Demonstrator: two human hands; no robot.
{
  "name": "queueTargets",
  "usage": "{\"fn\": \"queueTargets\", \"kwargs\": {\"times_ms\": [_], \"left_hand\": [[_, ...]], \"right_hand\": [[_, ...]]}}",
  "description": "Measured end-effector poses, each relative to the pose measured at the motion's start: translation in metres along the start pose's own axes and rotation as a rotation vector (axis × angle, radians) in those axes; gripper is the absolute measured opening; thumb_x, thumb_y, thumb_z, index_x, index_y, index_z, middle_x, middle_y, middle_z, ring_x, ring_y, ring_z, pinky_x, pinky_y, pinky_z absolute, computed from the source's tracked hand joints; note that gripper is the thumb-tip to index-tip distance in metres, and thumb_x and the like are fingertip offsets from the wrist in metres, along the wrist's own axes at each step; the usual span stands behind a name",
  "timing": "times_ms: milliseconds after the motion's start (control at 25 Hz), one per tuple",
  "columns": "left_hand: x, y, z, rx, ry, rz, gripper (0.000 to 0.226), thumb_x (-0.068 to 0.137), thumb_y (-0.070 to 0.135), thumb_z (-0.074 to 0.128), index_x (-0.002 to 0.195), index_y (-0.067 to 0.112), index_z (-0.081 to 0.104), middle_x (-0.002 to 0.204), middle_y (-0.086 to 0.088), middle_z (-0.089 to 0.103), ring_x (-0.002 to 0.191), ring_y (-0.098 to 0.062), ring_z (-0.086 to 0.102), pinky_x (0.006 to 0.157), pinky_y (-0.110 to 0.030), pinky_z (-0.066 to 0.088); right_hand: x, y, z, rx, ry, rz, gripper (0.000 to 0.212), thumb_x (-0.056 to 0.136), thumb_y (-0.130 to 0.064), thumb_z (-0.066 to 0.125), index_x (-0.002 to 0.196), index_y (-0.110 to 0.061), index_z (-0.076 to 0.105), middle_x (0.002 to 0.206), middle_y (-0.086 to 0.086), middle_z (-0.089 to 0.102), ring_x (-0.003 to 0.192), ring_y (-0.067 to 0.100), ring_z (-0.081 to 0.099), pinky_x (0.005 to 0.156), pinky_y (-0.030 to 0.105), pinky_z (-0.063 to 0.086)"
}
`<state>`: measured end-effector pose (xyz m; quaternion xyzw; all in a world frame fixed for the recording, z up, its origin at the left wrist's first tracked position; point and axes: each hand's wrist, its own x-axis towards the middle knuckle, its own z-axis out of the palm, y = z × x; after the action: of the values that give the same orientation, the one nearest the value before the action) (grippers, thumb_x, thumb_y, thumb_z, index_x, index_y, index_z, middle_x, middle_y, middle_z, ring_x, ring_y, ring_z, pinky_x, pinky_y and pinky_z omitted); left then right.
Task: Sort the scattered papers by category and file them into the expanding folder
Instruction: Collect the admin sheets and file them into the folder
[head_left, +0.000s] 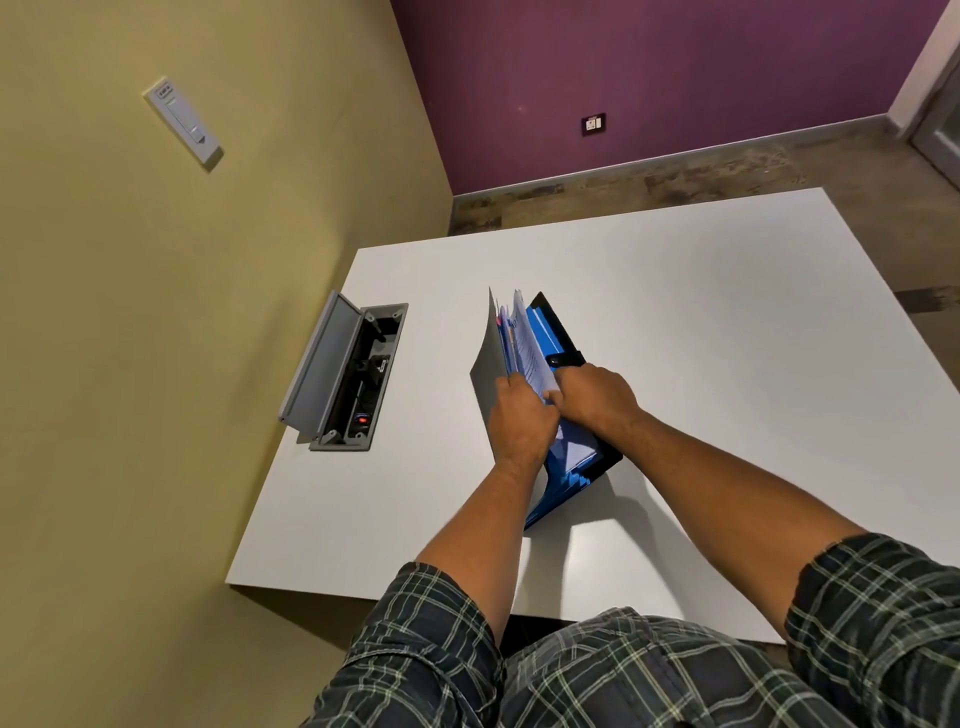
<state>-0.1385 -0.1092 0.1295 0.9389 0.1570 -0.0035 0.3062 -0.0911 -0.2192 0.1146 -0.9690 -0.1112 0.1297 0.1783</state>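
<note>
Your L hand gripping papers upright in blue expanding folder, table centre; R hand pinching sheets' edge. Open cable box sitting at 9 o'clock.

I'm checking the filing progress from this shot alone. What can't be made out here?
- Head view: print on the papers is too small to read.
- Folder pockets are hidden by the left hand and right hand.
- Cable box contents lie in shadow.

Dark plaid short sleeves
</note>
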Motion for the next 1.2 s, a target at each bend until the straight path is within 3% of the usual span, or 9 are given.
{"fn": "queueTargets", "kwargs": {"times_ms": [120, 240, 480, 640, 760, 920, 1080, 1200], "left_hand": [[-0.005, 0.003, 0.004, 0.011, -0.014, 0.014, 0.045, 0.094, 0.036, 0.059, 0.129, 0.008, 0.052, 0.122, -0.011, 0.053, 0.101, -0.029, 0.063, 0.069, -0.031, 0.045], [-0.006, 0.005, 0.005, 0.040, -0.039, 0.014, 0.047, 0.090, 0.028, 0.066, 0.130, 0.008, 0.051, 0.124, -0.011, 0.052, 0.102, -0.028, 0.063, 0.072, -0.034, 0.049], [-0.006, 0.014, 0.004, 0.090, -0.054, 0.024, 0.047, 0.090, 0.025, 0.067, 0.130, 0.008, 0.050, 0.128, -0.010, 0.051, 0.100, -0.029, 0.064, 0.074, -0.035, 0.050], [-0.007, 0.021, 0.006, 0.068, -0.055, 0.026, 0.040, 0.088, 0.014, 0.063, 0.126, 0.009, 0.052, 0.123, -0.009, 0.052, 0.094, -0.027, 0.063, 0.067, -0.032, 0.046], [-0.007, 0.024, 0.007, 0.060, -0.051, 0.023, 0.038, 0.089, 0.015, 0.059, 0.126, 0.009, 0.052, 0.122, -0.009, 0.052, 0.092, -0.026, 0.063, 0.064, -0.031, 0.044], [-0.003, 0.024, 0.010, 0.063, -0.069, 0.023, 0.042, 0.091, 0.020, 0.062, 0.129, 0.009, 0.050, 0.125, -0.009, 0.050, 0.096, -0.027, 0.063, 0.065, -0.031, 0.045], [0.001, 0.023, 0.010, 0.051, -0.089, 0.028, 0.046, 0.090, 0.027, 0.067, 0.127, 0.008, 0.048, 0.121, -0.011, 0.050, 0.101, -0.026, 0.062, 0.064, -0.030, 0.045], [0.001, 0.023, 0.010, 0.041, -0.095, 0.027, 0.046, 0.088, 0.026, 0.069, 0.125, 0.008, 0.047, 0.119, -0.011, 0.050, 0.103, -0.025, 0.061, 0.064, -0.029, 0.043]], "right_hand": [[0.003, 0.000, 0.000, 0.039, 0.060, 0.019, 0.017, 0.095, -0.028, 0.058, 0.085, -0.015, 0.059, 0.078, -0.002, 0.057, 0.074, 0.020, 0.058, 0.059, 0.027, 0.037], [0.006, 0.002, -0.004, 0.097, 0.108, 0.037, 0.009, 0.091, -0.020, 0.060, 0.089, -0.016, 0.068, 0.085, 0.001, 0.067, 0.074, 0.019, 0.059, 0.062, 0.027, 0.041], [0.019, -0.001, -0.016, 0.087, 0.052, 0.026, 0.029, 0.097, -0.029, 0.059, 0.077, -0.010, 0.067, 0.073, 0.004, 0.062, 0.071, 0.023, 0.061, 0.062, 0.028, 0.043], [0.017, 0.004, -0.004, -0.008, -0.019, -0.023, 0.035, 0.096, -0.019, 0.057, 0.062, -0.019, 0.051, 0.066, 0.001, 0.056, 0.066, 0.021, 0.057, 0.052, 0.026, 0.034], [0.017, 0.013, 0.001, -0.072, -0.038, -0.055, 0.023, 0.097, -0.023, 0.055, 0.079, -0.015, 0.065, 0.078, 0.006, 0.064, 0.070, 0.022, 0.061, 0.055, 0.028, 0.039], [0.020, 0.026, -0.004, -0.125, 0.137, -0.076, 0.030, 0.101, -0.042, 0.049, 0.098, -0.019, 0.069, 0.092, 0.006, 0.069, 0.081, 0.026, 0.066, 0.064, 0.032, 0.048], [0.020, 0.046, -0.012, -0.076, 0.309, 0.034, 0.032, 0.103, -0.043, 0.044, 0.117, -0.025, 0.068, 0.095, 0.006, 0.073, 0.081, 0.027, 0.068, 0.062, 0.031, 0.044], [0.017, 0.060, -0.016, 0.028, 0.436, 0.177, 0.034, 0.103, -0.040, 0.046, 0.129, -0.029, 0.066, 0.103, 0.006, 0.076, 0.088, 0.028, 0.070, 0.069, 0.032, 0.049]]}}
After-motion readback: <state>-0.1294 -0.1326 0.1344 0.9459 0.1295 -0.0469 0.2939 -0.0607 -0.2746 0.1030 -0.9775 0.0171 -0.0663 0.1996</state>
